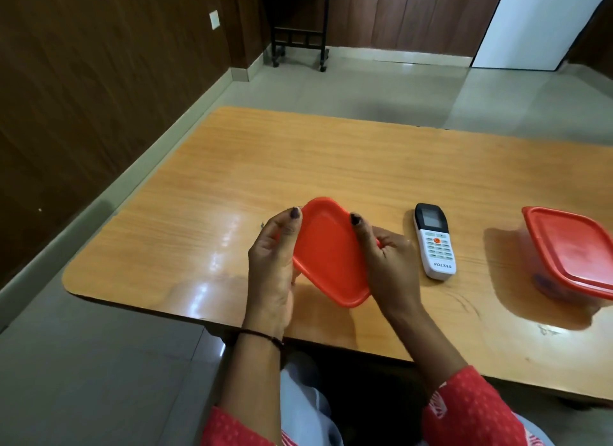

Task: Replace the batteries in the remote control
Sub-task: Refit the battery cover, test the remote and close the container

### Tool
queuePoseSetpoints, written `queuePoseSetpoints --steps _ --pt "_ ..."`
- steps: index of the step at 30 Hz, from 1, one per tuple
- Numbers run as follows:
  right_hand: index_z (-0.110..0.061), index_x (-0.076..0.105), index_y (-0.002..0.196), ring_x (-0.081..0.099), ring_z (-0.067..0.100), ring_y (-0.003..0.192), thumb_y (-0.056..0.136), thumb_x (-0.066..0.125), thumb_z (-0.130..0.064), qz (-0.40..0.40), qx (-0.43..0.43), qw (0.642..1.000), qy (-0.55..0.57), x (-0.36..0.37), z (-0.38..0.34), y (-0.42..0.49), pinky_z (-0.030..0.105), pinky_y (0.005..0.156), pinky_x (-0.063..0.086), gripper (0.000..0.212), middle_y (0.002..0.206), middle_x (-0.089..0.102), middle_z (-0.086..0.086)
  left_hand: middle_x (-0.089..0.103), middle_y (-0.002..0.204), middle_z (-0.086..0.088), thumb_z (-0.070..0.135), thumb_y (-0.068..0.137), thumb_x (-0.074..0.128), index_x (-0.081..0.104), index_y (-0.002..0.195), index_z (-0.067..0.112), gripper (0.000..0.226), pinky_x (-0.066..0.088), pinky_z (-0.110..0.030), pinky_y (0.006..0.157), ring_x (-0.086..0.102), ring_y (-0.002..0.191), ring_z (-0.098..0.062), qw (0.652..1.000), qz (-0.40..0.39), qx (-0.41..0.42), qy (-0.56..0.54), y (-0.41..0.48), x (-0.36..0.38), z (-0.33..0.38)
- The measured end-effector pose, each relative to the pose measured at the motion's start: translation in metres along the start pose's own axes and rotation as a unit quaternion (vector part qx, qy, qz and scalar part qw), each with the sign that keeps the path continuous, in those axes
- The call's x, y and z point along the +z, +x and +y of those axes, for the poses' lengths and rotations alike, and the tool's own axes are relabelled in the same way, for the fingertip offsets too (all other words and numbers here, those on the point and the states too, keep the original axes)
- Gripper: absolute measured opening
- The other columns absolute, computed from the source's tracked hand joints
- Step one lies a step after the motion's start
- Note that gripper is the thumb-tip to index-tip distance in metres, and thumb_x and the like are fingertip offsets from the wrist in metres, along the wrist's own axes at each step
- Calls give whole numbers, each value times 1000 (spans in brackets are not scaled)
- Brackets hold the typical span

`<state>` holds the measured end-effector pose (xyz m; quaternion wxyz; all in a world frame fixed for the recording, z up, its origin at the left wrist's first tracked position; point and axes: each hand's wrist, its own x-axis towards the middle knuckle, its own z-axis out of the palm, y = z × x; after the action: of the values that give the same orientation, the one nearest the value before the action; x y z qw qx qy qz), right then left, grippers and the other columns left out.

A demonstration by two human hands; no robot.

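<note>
- Looking down at the desk (pixel 265 153), we find the remote control (pixel 435 243) lying face up on it, right of the middle and closer to the near edge than to the far one.
- Its long axis runs roughly from the far edge to the near edge, at a slight slant. The dark screen end points toward the far edge, and the end printed VOLTAS points toward the near edge.
- Neither hand touches the remote control, which lies just beside the right hand (pixel 388 263).
- Both hands hold a red lid (pixel 328 256) tilted above the desk, close to the near edge.
- The left hand (pixel 275 266) grips the lid's left rim with its thumb curled against the edge. The right hand grips the right rim, thumb on top and fingers underneath.
- Whether a box sits under this lid we cannot tell, because the lid and hands hide that space.
- At the right edge of the desk stands a clear container (pixel 544 279), closed by its own red cover (pixel 574 246).
- Through its wall we see only a dark blur, so we cannot tell what is inside.
</note>
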<state>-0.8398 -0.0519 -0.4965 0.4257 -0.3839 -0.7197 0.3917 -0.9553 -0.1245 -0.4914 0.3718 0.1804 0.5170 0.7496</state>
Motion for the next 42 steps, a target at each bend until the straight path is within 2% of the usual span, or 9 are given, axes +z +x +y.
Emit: queuePoseSetpoints --steps 4,9,22,27,30,34,36,38,42 --pt "-26 45 41 42 5 38 81 51 -61 -67 -1 994 -90 -16 8 -2 16 41 25 53 39 46 -12 73 78 10 47 72 66 76 87 24 29 50 -20 60 64 70 0 992 -29 23 118 1 2 -3" --pt "-23 41 52 39 0 35 88 38 -56 6 116 991 62 -18 6 -18 12 39 29 49 37 42 -12 62 58 11 33 82 69 75 77 20 16 47 -25 55 54 57 -5 996 56 33 69 1 18 -18" --pt "-20 39 56 31 6 41 89 30 -60 31 142 989 16 -21 26 -16 23 43 25 53 46 35 -9 68 77 8 45 72 71 74 96 8 44 52 -40 88 61 83 -11 995 84 10 57 0 28 -30" --pt "-25 57 87 61 16 54 87 32 -66 -34 156 987 -16 -22 26 -20 33 48 47 48 64 60 -3 62 62 14 39 83 66 72 85 14 26 51 -17 61 58 60 1 990 133 11 37 6 21 -33" --pt "-27 58 106 60 23 44 92 45 -49 -46 172 984 29 -20 23 -22 29 37 47 29 70 64 -1 66 62 19 25 92 59 66 93 11 15 46 -9 51 59 56 10 988 152 7 -5 8 19 -31" --pt "-12 67 108 54 20 36 93 57 -22 -31 219 970 101 -12 13 -18 27 36 46 21 58 61 8 68 104 3 15 92 58 67 105 18 16 53 -15 61 65 86 -8 989 144 -17 6 10 -1 -19" --pt "-4 68 105 57 18 41 90 59 -14 -34 250 956 151 2 5 -18 29 38 49 20 59 62 9 66 117 -6 11 90 59 65 115 17 26 56 -29 81 65 101 -18 989 146 -18 16 9 -20 -11" --pt "0 66 106 61 17 45 89 61 -10 -47 269 943 192 25 -4 -18 28 39 51 20 61 65 8 68 117 -7 14 88 62 63 120 20 33 51 -43 96 64 108 -23 988 147 -7 48 4 -44 -5" --pt "-2 55 121 68 16 52 89 60 -7 -113 286 922 236 85 -31 -17 29 40 54 34 80 69 13 66 118 -3 23 89 62 60 124 21 35 49 -45 98 62 109 -21 967 211 39 137 -5 -101 9"
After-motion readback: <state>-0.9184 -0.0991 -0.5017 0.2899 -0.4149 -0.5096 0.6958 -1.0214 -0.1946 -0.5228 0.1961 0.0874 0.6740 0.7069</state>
